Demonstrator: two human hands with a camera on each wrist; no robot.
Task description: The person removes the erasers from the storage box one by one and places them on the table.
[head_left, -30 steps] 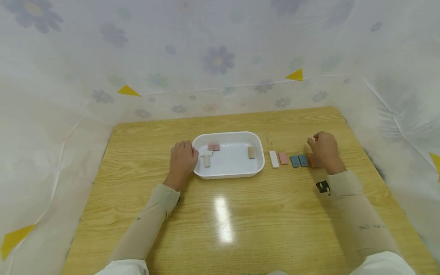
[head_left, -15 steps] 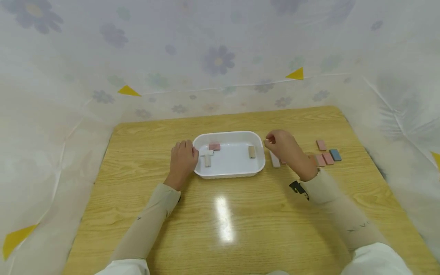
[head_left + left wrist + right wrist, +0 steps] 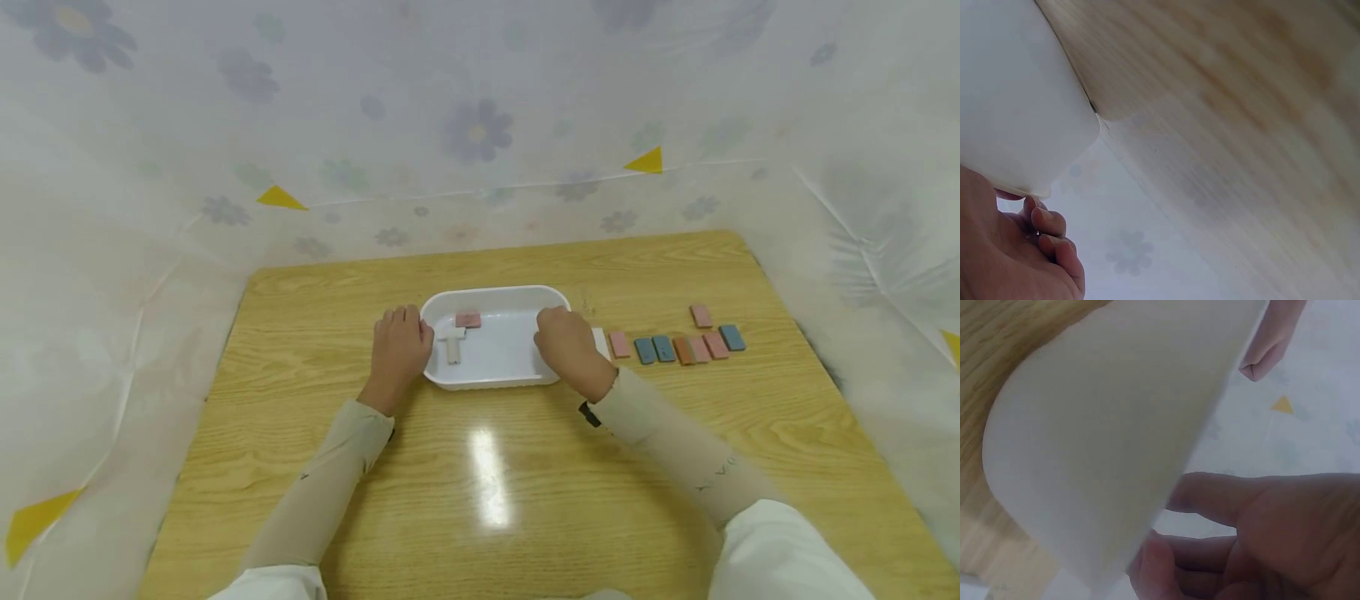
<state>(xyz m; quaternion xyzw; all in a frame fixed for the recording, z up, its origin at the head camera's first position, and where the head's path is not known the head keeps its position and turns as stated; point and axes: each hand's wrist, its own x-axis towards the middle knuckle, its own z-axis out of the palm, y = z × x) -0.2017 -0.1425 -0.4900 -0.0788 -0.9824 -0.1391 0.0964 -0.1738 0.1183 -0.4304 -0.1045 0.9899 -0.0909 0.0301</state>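
Note:
A white tray point(image 3: 491, 385) stands on the wooden table. My left hand point(image 3: 400, 354) holds its left rim; in the left wrist view the fingers of this hand point(image 3: 1022, 250) curl at the edge of the tray point(image 3: 1022, 94). My right hand point(image 3: 572, 348) reaches over the tray's right end. In the right wrist view, thumb and fingers of the right hand point(image 3: 1260, 531) pass behind the tray wall point(image 3: 1104, 425), which hides their tips and anything between them. Inside the tray's left half lie a pink block point(image 3: 468, 321), a white block point(image 3: 457, 333) and a beige block point(image 3: 452, 351).
Right of the tray runs a row of small blocks: a partly hidden white one point(image 3: 601, 342), a pink one point(image 3: 618, 344), blue ones point(image 3: 644, 350), an orange-brown one point(image 3: 682, 351) and more pink ones point(image 3: 716, 346). Another pink block point(image 3: 701, 316) lies behind. Flower-printed sheeting point(image 3: 480, 200) surrounds the table.
My right hand has moved left from the row's blue and orange-brown blocks to the tray's right end, now covering the tan block seen there earlier. My left hand has stayed at the rim.

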